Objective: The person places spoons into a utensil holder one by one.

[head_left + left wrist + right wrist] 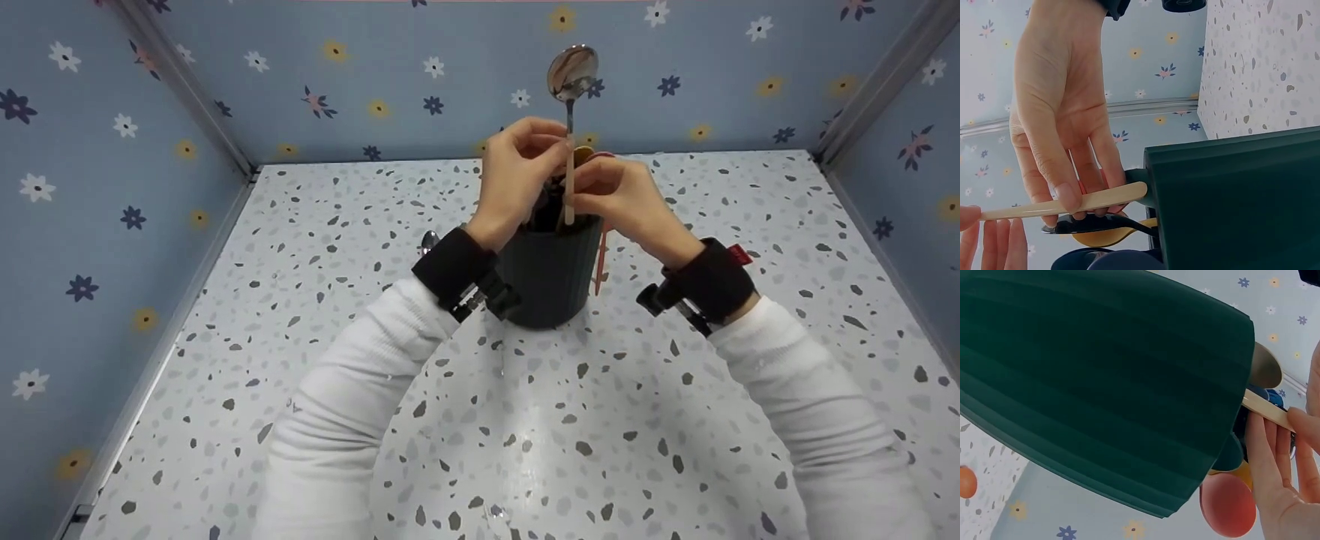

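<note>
A metal spoon (573, 73) with a round bowl and a beige handle stands upright, bowl up. My left hand (517, 176) pinches it high on the handle, below the neck. Lower down, my right hand (626, 199) pinches the handle near its end. That end is just over the mouth of a dark green ribbed utensil holder (544, 281), and in the left wrist view the beige handle (1109, 197) ends beside the rim. Black, yellow and red utensils stick out of the holder, among them a red rounded one (1229, 503) in the right wrist view.
A small metal spoon (430, 240) lies on the speckled table (300, 315), left of the holder. An orange-red stick-like item (601, 262) shows behind the holder's right side. A clear small item (497, 519) lies near the front. Flowered panels (435, 90) close off the back and sides.
</note>
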A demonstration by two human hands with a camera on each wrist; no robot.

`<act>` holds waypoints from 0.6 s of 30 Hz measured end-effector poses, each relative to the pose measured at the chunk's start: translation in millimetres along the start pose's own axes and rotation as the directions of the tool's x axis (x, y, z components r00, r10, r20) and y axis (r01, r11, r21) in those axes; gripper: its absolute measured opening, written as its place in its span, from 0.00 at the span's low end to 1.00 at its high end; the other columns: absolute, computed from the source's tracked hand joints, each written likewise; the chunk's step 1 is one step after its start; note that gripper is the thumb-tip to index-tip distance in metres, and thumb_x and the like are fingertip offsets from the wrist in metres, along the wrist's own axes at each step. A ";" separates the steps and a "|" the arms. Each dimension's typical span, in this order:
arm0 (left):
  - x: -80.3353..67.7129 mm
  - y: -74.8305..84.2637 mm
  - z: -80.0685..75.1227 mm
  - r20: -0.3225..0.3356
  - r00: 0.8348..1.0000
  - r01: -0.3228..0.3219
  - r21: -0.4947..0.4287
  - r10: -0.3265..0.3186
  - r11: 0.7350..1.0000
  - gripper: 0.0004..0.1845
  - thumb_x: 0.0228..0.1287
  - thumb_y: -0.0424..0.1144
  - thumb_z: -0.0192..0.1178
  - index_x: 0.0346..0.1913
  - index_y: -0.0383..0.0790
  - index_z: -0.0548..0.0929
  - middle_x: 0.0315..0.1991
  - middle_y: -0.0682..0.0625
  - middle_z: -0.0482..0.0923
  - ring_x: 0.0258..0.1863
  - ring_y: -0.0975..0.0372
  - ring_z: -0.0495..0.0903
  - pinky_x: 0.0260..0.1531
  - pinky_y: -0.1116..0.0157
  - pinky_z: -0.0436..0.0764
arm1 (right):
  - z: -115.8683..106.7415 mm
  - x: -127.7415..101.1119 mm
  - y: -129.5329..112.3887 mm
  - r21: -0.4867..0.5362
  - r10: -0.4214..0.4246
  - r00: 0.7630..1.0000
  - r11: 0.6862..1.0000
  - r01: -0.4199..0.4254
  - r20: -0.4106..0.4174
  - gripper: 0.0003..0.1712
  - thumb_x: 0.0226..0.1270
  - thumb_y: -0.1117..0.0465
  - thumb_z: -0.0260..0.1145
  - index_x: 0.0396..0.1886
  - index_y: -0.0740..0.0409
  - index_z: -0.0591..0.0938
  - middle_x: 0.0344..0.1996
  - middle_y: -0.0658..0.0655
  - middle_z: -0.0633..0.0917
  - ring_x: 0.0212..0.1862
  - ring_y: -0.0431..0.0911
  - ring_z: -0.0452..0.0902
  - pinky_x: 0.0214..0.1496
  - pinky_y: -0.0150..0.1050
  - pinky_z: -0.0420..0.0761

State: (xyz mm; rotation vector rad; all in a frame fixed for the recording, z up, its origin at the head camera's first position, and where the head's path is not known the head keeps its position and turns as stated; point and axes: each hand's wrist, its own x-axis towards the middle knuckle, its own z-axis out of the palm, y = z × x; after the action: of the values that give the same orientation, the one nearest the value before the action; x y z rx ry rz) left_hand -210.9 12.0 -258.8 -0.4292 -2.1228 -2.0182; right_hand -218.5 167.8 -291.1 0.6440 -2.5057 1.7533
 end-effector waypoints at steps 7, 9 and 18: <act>2.9 -5.0 -0.3 0.015 1.000 0.024 -0.010 -0.024 1.000 0.09 0.58 0.29 0.56 0.41 0.29 0.78 0.36 0.41 0.78 0.35 0.58 0.77 0.37 0.72 0.79 | 0.1 0.0 2.6 -0.023 0.002 1.000 1.000 -0.002 -0.029 0.12 0.57 0.66 0.63 0.41 0.65 0.79 0.37 0.54 0.78 0.38 0.41 0.76 0.41 0.30 0.77; 3.3 -7.0 -0.8 0.012 1.000 0.027 -0.030 -0.027 0.999 0.09 0.58 0.28 0.56 0.41 0.28 0.78 0.35 0.40 0.78 0.35 0.57 0.77 0.36 0.71 0.80 | 0.0 -0.6 3.4 0.002 -0.001 0.999 1.000 0.001 -0.041 0.12 0.57 0.67 0.62 0.41 0.66 0.78 0.37 0.53 0.78 0.38 0.41 0.76 0.42 0.30 0.77; -2.1 -16.1 -15.8 -0.061 0.998 0.009 -0.050 -0.012 0.999 0.07 0.56 0.28 0.57 0.38 0.29 0.79 0.32 0.41 0.79 0.30 0.52 0.78 0.33 0.68 0.81 | -9.2 -9.3 7.9 0.175 -0.011 0.991 0.984 0.035 -0.131 0.09 0.54 0.73 0.63 0.36 0.64 0.80 0.32 0.52 0.81 0.31 0.40 0.78 0.38 0.31 0.80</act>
State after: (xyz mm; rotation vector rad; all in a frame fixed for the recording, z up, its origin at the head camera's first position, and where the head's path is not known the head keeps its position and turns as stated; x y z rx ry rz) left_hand -215.3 -4.5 -273.8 -0.3595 -2.0471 -2.0654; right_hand -214.6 181.3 -297.0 0.5438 -2.2683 1.9572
